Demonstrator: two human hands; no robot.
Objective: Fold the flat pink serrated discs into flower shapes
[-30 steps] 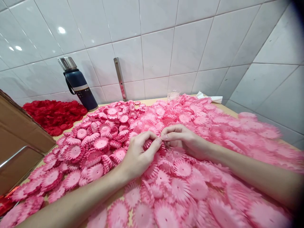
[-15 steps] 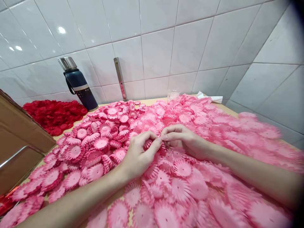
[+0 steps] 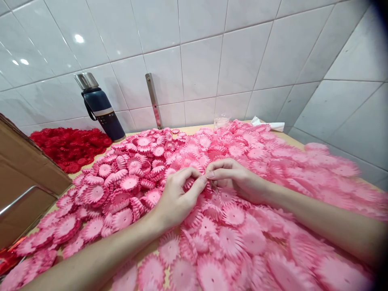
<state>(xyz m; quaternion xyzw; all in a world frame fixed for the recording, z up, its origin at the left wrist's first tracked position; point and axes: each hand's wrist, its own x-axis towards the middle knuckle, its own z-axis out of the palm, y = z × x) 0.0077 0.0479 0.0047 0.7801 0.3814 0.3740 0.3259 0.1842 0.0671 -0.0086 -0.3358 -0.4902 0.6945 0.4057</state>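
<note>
My left hand (image 3: 182,194) is closed in a pinch, thumb against forefinger, above the middle of the heap. Right beside it, my right hand (image 3: 236,178) pinches too, and the fingertips of both hands meet. Whatever lies between them is too small or too hidden to name. Beneath and around both hands spread many pink petal discs (image 3: 233,214), round and frilled at the edge, several with a small hole in the centre. The discs at the left are stacked and darker at their rims, while those at the right look paler and flatter.
A heap of red frilled pieces (image 3: 71,147) lies at the back left beside a dark blue flask (image 3: 103,109). A cardboard box (image 3: 27,169) stands at the left edge. Against the tiled wall are a metal strip (image 3: 153,101), a clear plastic cup (image 3: 221,120) and white paper (image 3: 273,126).
</note>
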